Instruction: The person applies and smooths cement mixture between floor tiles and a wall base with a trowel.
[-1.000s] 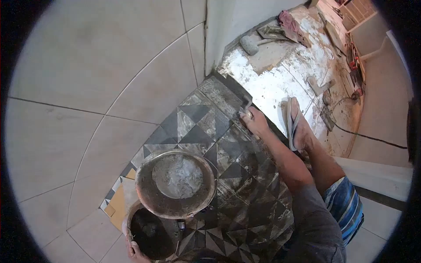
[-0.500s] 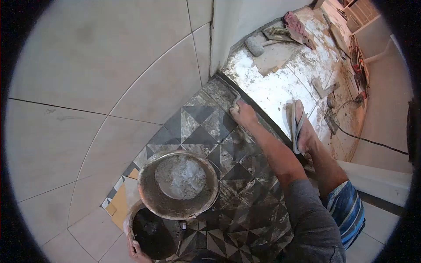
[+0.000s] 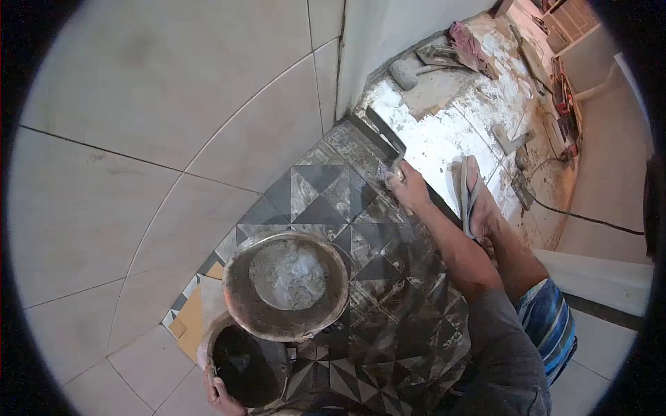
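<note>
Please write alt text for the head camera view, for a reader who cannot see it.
A person's right hand presses a small tool along the edge of a black and grey patterned tile floor. The left hand grips the rim of a dark bucket beside a second bucket of grey mortar.

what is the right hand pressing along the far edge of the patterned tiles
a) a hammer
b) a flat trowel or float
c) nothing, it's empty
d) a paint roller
b, the right hand grips a flat-bladed trowel laid along the dark edge strip of the patterned tiles.
</note>
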Tool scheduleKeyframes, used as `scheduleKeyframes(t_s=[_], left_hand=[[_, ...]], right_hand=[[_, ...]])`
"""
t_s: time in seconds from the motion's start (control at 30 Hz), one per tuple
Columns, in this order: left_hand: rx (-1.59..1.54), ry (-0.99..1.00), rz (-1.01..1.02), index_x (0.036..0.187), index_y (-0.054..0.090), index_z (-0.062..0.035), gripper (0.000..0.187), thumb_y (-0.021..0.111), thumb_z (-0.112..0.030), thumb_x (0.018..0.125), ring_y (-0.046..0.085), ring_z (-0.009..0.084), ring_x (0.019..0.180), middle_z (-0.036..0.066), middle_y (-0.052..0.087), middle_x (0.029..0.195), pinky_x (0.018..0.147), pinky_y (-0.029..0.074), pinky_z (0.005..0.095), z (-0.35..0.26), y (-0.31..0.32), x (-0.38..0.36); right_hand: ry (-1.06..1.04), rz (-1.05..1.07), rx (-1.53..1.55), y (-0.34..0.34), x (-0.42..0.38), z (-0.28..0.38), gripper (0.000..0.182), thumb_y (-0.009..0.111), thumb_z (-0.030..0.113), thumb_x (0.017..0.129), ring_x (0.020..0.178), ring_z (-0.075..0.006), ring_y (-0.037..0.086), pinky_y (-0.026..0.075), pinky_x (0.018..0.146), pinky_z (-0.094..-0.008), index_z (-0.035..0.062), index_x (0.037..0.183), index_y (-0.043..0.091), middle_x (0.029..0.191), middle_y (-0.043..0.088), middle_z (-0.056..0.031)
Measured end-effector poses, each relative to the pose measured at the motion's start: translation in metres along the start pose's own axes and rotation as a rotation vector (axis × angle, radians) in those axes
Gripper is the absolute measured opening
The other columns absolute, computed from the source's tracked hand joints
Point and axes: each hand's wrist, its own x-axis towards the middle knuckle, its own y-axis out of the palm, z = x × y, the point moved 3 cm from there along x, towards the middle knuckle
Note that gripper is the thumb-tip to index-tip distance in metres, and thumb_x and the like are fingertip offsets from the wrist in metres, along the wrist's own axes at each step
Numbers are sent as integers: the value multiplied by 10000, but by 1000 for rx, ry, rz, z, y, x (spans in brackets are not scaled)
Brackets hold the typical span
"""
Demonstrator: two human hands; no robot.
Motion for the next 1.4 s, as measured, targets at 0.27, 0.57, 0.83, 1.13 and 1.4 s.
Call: scheduleKeyframes(t_s=[0.27, 0.57, 0.83, 1.13, 1.4], left_hand=[[47, 43, 11, 1283, 625, 19, 461, 558, -344, 1007, 588, 286, 1144, 173, 656, 1231, 993, 438, 396, -10, 5, 2], [62, -48, -24, 1281, 629, 25, 535, 562, -421, 993, 604, 301, 1129, 189, 660, 1233, 983, 453, 396, -1, 6, 1], [122, -45, 10, 1314, 603, 34, 551, 552, -415, 1000, 595, 308, 1161, 202, 643, 1274, 997, 446, 405, -15, 4, 1], [51, -58, 18, 1317, 598, 40, 543, 539, -405, 1010, 595, 310, 1157, 206, 640, 1274, 996, 445, 392, -2, 2, 4], [111, 24, 23, 1299, 607, 48, 497, 534, -357, 1020, 598, 299, 1150, 210, 642, 1267, 986, 449, 385, -7, 7, 3]], right_hand=[[80, 48, -120, 19, -17, -46, 450, 628, 413, 883, 979, -429, 649, 491, 858, -510, 30, 1118, 613, 1008, 674, -244], [145, 113, -116, 31, 0, -63, 439, 630, 398, 888, 1003, -440, 643, 492, 872, -511, 35, 1134, 618, 1062, 663, -275], [164, 119, 20, -8, -18, -49, 380, 654, 354, 887, 831, -363, 627, 489, 783, -448, 13, 1044, 598, 885, 644, -219], [183, 212, 40, 11, -2, -32, 420, 661, 357, 885, 878, -345, 640, 495, 817, -440, 18, 1126, 607, 960, 661, -210], [105, 88, -89, 36, 22, -49, 418, 661, 383, 874, 839, -386, 633, 490, 805, -460, 4, 1044, 610, 878, 645, -231]])
